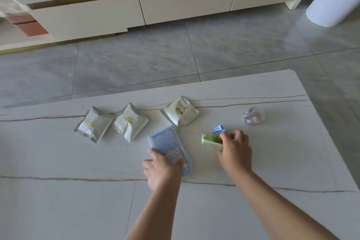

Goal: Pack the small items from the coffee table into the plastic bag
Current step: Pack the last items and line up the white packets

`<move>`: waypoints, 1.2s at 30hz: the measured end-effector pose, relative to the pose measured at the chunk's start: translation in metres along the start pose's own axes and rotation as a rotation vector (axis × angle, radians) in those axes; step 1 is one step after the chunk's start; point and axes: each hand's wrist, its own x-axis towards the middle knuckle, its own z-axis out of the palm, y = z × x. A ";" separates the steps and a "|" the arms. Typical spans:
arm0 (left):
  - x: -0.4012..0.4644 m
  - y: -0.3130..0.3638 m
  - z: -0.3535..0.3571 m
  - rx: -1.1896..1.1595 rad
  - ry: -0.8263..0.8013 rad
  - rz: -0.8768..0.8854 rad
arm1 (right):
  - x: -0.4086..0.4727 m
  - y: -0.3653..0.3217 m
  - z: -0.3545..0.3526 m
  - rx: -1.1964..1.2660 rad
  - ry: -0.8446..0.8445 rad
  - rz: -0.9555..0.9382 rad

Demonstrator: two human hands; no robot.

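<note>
- Coffee table (pixel 253 161), white marble-look slab with thin gold veins, carries every item in view; no plastic bag is visible here.
- Left hand (pixel 162 169) rests on the near end of a flat light-blue printed sachet (pixel 169 146), fingers curled over its edge. Whether the sachet is pinched or only pressed down cannot be told. The near-edge contact suits sliding or lifting a thin, flat pack.
- Right hand (pixel 234 148), at 3 o'clock from the left hand, curls its fingers round a small green-and-white box (pixel 211 139); the thumb side is hidden. The box looks tilted, apparently coming off the surface.
- A small blue wrapped packet (pixel 218 129) lies just beside the box at its 1 o'clock, touching or nearly touching the right fingers.
- Three cream-white foil pouches with gold emblems form a row at 11 to 12 o'clock from the hands: left pouch (pixel 93 123), middle pouch (pixel 129 122) touching it, right pouch (pixel 180 111) set apart.
- A clear round plastic container with pale sweets inside (pixel 253 116) sits at 1 o'clock from the right hand, well apart.
- Judgement: packing is at an early stage, since all items remain on the table.
</note>
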 end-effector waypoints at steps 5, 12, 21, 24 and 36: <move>-0.027 -0.023 0.007 0.004 -0.043 0.055 | -0.047 0.015 0.005 0.502 -0.131 0.100; -0.064 -0.057 0.011 -0.307 -0.171 -0.064 | -0.089 0.030 -0.027 1.142 -0.318 0.412; -0.173 -0.048 -0.045 -0.569 -0.371 -0.025 | -0.162 0.049 -0.129 1.610 -0.442 0.677; -0.214 -0.043 -0.072 -0.572 -0.408 0.027 | -0.198 0.053 -0.170 1.661 -0.396 0.717; -0.365 -0.026 -0.181 -0.472 -0.775 0.347 | -0.358 0.046 -0.312 1.917 0.075 0.606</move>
